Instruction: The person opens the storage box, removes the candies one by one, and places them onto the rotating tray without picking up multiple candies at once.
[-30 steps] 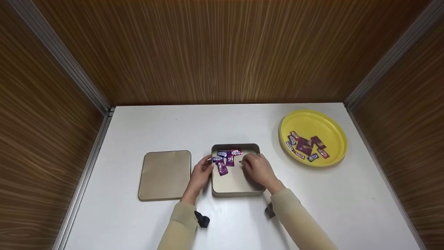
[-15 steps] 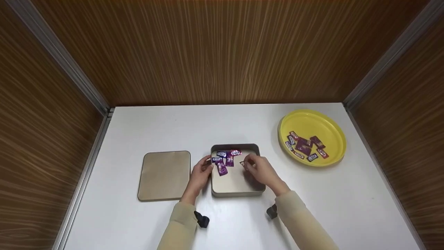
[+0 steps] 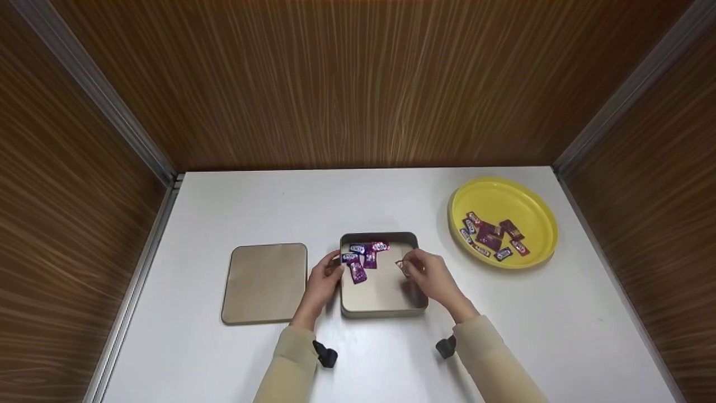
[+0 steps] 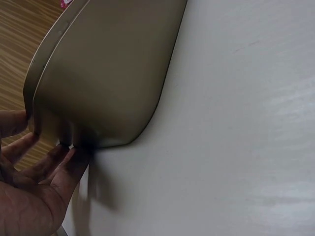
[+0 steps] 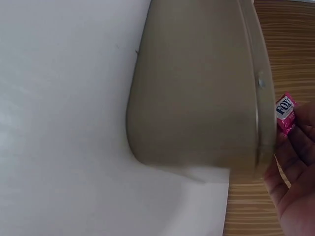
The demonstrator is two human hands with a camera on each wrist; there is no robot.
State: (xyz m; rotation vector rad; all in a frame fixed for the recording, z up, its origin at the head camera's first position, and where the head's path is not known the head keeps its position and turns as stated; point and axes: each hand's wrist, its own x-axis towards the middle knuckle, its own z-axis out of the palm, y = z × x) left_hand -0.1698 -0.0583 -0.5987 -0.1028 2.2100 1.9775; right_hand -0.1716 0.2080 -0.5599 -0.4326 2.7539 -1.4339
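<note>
Right hand: a pink wrapped sweet [image 5: 285, 114] is pinched between the thumb and fingers of the right hand [image 3: 435, 277]; it is held over the open box [image 3: 383, 313], toward 2 o'clock from the middle of it.
Left hand: the fingertips of the left hand [image 3: 323, 280] are laid against the box wall at 9 o'clock, relaxed, and nothing is gripped.
Sweets in the box: five wrapped sweets [image 3: 358, 273], blue, red and purple, are gathered toward 10 and 11 o'clock, some overlapped.
Flat lid: the lid [image 3: 265, 284] is placed on the tabletop [image 3: 251, 207] at 9 o'clock from the box, apart from it.
Yellow plate: the plate [image 3: 520, 207] is seen at 2 o'clock from the box; more sweets [image 3: 491, 236] are spread in it between 5 and 9 o'clock.
Surroundings: the tabletop is enclosed by wood-grain walls [image 3: 363, 84] at 9, 12 and 3 o'clock.
</note>
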